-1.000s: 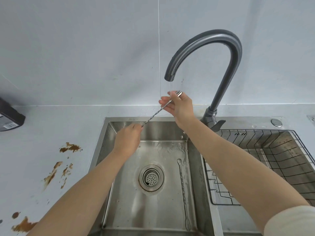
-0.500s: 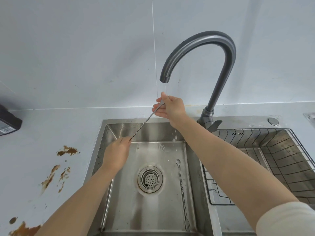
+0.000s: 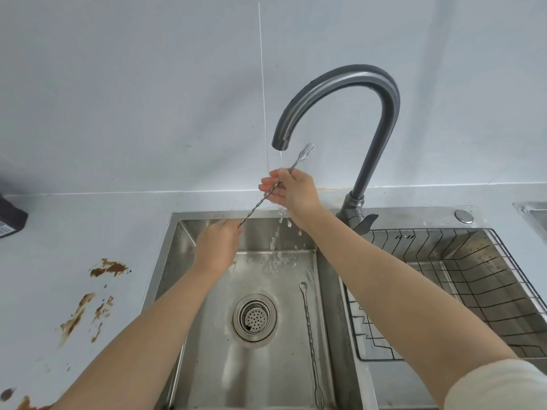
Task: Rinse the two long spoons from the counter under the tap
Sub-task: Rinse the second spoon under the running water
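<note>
A long twisted metal spoon (image 3: 257, 206) slants under the grey tap (image 3: 349, 87), its forked end sticking up beside the spout. My left hand (image 3: 217, 245) grips its lower end over the sink. My right hand (image 3: 291, 189) holds the upper part of the stem in the thin stream of water, which splashes off my fingers. The bowl end is hidden inside my left hand. A second long spoon (image 3: 309, 335) lies flat on the sink floor, right of the drain (image 3: 254, 318), bowl end pointing away from me.
The steel sink (image 3: 174, 261) has a wire drying basket (image 3: 444, 291) in the right basin. Brown stains (image 3: 108, 267) mark the grey counter on the left. A dark box (image 3: 10, 217) sits at the far left edge.
My right hand has slid down the stem, so the forked end now shows above it. Water now splashes off my fingers into the sink. My left hand keeps its grip.
</note>
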`<state>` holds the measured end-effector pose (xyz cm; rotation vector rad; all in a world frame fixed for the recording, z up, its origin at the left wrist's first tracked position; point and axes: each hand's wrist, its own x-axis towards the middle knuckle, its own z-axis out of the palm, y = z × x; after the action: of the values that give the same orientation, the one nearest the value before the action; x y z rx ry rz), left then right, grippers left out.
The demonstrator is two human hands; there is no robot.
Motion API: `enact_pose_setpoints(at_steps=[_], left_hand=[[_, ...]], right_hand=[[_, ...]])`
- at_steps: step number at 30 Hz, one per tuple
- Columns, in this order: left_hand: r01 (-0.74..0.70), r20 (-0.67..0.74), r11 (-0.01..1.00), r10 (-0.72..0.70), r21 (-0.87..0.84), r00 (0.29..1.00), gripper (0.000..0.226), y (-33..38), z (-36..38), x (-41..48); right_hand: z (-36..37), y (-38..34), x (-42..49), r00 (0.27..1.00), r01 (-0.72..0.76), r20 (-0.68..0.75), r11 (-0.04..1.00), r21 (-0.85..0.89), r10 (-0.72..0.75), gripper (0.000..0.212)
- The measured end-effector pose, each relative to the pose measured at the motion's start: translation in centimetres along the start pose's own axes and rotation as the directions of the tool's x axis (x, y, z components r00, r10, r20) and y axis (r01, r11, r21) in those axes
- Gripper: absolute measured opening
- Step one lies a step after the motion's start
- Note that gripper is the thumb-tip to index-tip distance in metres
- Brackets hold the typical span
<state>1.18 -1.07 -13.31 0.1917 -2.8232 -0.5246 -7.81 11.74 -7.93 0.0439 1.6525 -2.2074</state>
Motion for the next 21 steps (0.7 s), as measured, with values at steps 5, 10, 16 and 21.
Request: enact_pose_setpoints(at_steps=[5, 10, 16, 21], left_hand=[[0.014, 0.018, 0.999, -0.013, -0.036, 1.0, 0.021, 1.2, 0.1, 1.7], [0.013, -0.003, 0.994, -0.013, -0.109, 1.0, 0.021, 2.8, 0.0, 3.2], [0.013, -0.044, 0.983, -0.021, -0.184, 0.999, 0.017, 5.0, -0.2, 4.8], [0.018, -0.071, 0.956, -0.041, -0.294, 0.997, 0.014, 6.3, -0.3, 6.1]], right_hand=[[-0.3, 0.0, -0.1, 0.999, -0.017, 0.049, 0.997, -0.078, 0.021, 0.022], [-0.6, -0.1, -0.1, 0.997, -0.004, 0.071, 0.993, -0.119, 0.012, 0.015], [-1.4, -0.8, 0.1, 0.998, 0.014, 0.057, 0.995, -0.102, -0.008, 0.018], [-2.0, -1.5, 0.3, 0.998, 0.047, 0.036, 0.995, -0.085, -0.044, 0.02]])
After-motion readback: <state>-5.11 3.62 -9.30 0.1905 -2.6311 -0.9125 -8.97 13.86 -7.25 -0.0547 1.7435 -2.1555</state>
